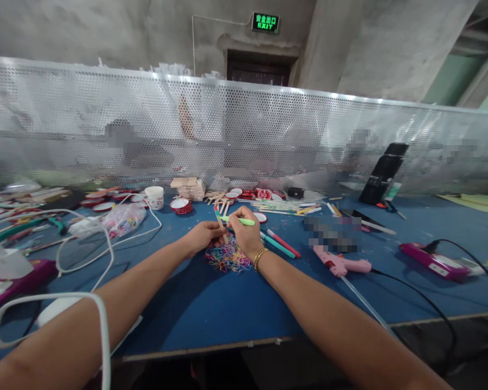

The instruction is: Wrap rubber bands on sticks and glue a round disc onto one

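Note:
Between finger and thumb, my left hand (205, 237) pinches a wooden craft stick (220, 221) that stands tilted, its far end coloured red and green. A light green marker pen (244, 221) is gripped in my right hand (246, 233), with its tip at the coloured part of the stick. Both hands hover over a loose heap of multicoloured rubber bands (228, 257). Just right of my right hand lie a red marker (283, 244) and a teal marker (277, 246).
A pink glue gun (339, 264) lies to the right, its cord trailing off the table. Purple power strips (435, 261) sit at both sides. White cable (106, 238) loops across the left. At the back stand a paper cup (154, 197), bottle caps (181, 206) and wooden pieces (188, 189).

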`<state>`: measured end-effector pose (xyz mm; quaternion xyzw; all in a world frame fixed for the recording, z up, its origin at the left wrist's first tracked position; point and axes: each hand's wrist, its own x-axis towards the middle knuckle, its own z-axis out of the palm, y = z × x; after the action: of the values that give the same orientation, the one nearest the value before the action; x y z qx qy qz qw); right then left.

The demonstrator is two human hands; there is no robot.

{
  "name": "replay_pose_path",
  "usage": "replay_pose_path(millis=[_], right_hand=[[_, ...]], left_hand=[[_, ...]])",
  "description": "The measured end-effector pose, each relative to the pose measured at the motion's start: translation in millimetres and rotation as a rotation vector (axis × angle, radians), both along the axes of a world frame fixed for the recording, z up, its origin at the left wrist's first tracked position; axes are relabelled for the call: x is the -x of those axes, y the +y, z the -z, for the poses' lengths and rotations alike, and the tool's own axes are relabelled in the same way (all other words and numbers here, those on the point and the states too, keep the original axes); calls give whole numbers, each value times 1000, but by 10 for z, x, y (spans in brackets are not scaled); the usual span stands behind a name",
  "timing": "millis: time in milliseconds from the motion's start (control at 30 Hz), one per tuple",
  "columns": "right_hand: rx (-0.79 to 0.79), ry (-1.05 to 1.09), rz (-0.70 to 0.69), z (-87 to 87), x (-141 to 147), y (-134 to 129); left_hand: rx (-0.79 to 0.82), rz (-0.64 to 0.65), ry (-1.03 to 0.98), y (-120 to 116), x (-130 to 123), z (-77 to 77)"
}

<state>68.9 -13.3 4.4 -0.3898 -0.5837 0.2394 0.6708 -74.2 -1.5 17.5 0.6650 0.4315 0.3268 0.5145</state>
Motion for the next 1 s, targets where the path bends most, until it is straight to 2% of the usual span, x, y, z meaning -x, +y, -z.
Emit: replay_pose_path(millis=[233, 400, 600, 800, 1000], right_hand=[[-12, -7, 52, 4, -10, 13], [14, 29, -39, -32, 16, -39], [8, 28, 22, -47, 3, -44], [22, 40, -40, -35, 11, -40], [4, 62, 24, -49, 6, -43]], left_hand=[[22, 6, -17, -1, -4, -13], [16, 7, -14, -10, -7, -16], [9, 1, -6, 0, -2, -11], [-6, 13, -9, 3, 7, -4], [10, 10, -9, -5, 8, -22]])
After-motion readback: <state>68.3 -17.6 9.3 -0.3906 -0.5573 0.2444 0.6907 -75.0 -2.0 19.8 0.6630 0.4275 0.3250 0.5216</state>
